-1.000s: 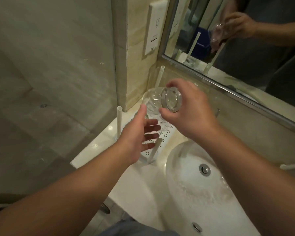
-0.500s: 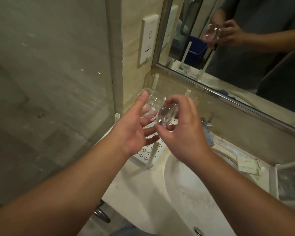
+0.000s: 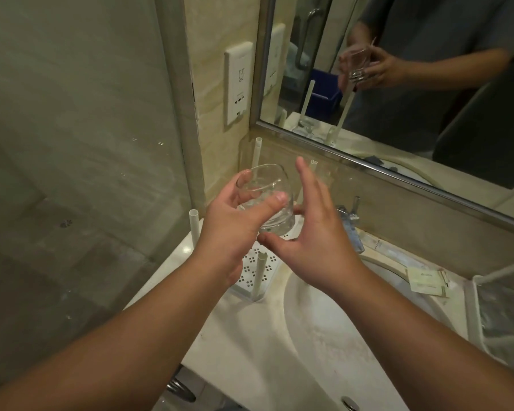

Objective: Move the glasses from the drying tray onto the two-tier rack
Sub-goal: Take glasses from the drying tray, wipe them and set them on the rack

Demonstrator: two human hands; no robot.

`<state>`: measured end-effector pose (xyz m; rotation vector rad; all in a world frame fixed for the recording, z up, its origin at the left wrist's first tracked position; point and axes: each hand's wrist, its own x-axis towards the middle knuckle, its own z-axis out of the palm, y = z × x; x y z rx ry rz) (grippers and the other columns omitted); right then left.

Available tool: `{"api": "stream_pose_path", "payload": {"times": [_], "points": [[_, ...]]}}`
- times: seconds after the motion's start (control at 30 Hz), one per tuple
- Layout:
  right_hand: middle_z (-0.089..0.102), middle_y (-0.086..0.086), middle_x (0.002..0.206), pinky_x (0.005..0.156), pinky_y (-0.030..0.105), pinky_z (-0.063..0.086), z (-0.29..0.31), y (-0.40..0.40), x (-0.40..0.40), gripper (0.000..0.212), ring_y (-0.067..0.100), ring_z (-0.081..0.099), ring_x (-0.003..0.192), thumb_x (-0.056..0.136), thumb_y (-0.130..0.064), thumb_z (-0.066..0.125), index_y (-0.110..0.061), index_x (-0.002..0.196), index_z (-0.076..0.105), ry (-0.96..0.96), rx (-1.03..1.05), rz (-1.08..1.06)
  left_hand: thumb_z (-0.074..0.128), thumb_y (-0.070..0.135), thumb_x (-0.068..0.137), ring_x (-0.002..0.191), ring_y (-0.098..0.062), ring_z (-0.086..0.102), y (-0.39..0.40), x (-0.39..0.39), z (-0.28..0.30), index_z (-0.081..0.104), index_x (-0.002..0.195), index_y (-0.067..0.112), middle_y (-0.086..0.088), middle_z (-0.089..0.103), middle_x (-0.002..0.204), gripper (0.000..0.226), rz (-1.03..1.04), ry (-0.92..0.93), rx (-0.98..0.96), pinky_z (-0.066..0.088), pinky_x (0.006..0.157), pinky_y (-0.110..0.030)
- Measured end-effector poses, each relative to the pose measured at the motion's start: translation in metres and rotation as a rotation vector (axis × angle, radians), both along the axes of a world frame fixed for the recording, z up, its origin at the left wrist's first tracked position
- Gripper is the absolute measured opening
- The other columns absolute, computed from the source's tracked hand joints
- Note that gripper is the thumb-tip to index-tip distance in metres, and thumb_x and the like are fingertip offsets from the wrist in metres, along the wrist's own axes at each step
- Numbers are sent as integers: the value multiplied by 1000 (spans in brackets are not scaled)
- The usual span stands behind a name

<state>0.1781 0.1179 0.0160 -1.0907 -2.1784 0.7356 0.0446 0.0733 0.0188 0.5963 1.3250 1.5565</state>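
Observation:
A clear drinking glass point(image 3: 268, 185) is held tilted in the air above the white perforated rack point(image 3: 255, 269). My left hand point(image 3: 235, 229) grips it, thumb across the near side and fingers behind. My right hand point(image 3: 312, 232) is beside the glass with straight fingers, its thumb just under the base. White posts point(image 3: 194, 229) rise from the rack's corners. A tray with a clear bottom point(image 3: 505, 315) shows at the right edge.
The rack stands on a white counter in the corner beside a glass partition point(image 3: 72, 173). A round sink point(image 3: 324, 330) lies to the right, with a tap point(image 3: 350, 215) behind it. A mirror point(image 3: 398, 69) and a wall socket point(image 3: 238, 81) are at the back. Paper sachets point(image 3: 425, 281) lie near the tray.
The glass passed from my right hand into my left hand and turned from base-toward-me to mouth-up. My right hand let go and opened beside it.

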Motion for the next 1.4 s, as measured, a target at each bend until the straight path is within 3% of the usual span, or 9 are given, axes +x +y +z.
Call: {"api": "stream_pose_path", "payload": {"times": [0.07, 0.17, 0.27, 0.37, 0.77, 0.97, 1.17, 1.3, 1.4], "points": [[28, -20, 142, 92, 36, 53, -1, -1, 4, 110, 5, 48, 120, 70, -44, 83, -57, 147, 5, 29, 32, 8, 90, 22, 68, 95, -4, 71, -1, 7, 1, 59, 129, 33, 6, 71, 112, 69, -13, 29, 56, 56, 64, -24], [40, -19, 130, 95, 29, 48, -2, -2, 14, 100, -1, 48, 117, 71, -41, 80, -52, 146, 16, 92, 33, -37, 89, 23, 62, 99, -7, 70, -1, 20, 0, 60, 129, 35, 6, 69, 115, 74, -38, 75, 104, 56, 70, -20], [45, -18, 124, 92, 28, 49, -4, -2, 29, 95, -5, 47, 115, 71, -35, 81, -52, 143, 21, 129, -13, -90, 90, 28, 54, 112, -18, 67, 1, 35, -1, 59, 128, 41, 10, 66, 119, 81, -80, 90, 100, 58, 82, -29], [46, -17, 125, 93, 29, 50, -7, -4, 49, 95, -6, 46, 117, 70, -32, 81, -50, 143, 24, 149, -42, -135, 90, 33, 48, 119, -18, 62, 3, 54, -2, 57, 130, 45, 11, 64, 124, 89, -145, 122, 84, 58, 88, -32], [43, -15, 129, 87, 20, 48, -23, -20, 169, 100, 3, 52, 112, 65, -38, 82, -45, 145, 23, 169, -86, -359, 86, 19, 55, 107, -5, 66, 13, 172, -2, 58, 118, 47, 8, 63, 125, 75, -392, 161, 73, 55, 76, -20], [43, -14, 129, 91, 32, 52, -31, -33, 239, 96, 3, 50, 113, 60, -51, 71, -42, 144, 25, 184, -134, -474, 85, 18, 56, 109, -9, 67, 11, 244, -6, 55, 130, 39, 8, 61, 126, 83, -496, 153, 31, 55, 76, -22], [47, -13, 126, 89, 31, 53, -42, -49, 305, 91, 2, 52, 110, 61, -50, 71, -43, 142, 29, 211, -150, -580, 87, 5, 71, 114, -11, 64, 7, 309, -18, 54, 128, 41, 9, 60, 129, 75, -594, 214, -4, 54, 94, -31], [49, -11, 126, 89, 35, 53, -51, -57, 344, 92, 4, 54, 112, 63, -42, 78, -41, 142, 32, 234, -153, -623, 87, 7, 71, 105, 2, 65, 6, 346, -26, 53, 134, 41, 15, 60, 127, 80, -664, 241, -25, 56, 81, -19], [50, -13, 127, 88, 36, 54, -57, -61, 371, 92, 7, 57, 110, 62, -40, 79, -43, 141, 33, 234, -164, -663, 87, 9, 70, 103, 5, 64, 7, 372, -30, 52, 136, 41, 17, 60, 127, 82, -701, 278, -32, 56, 82, -19]]}}
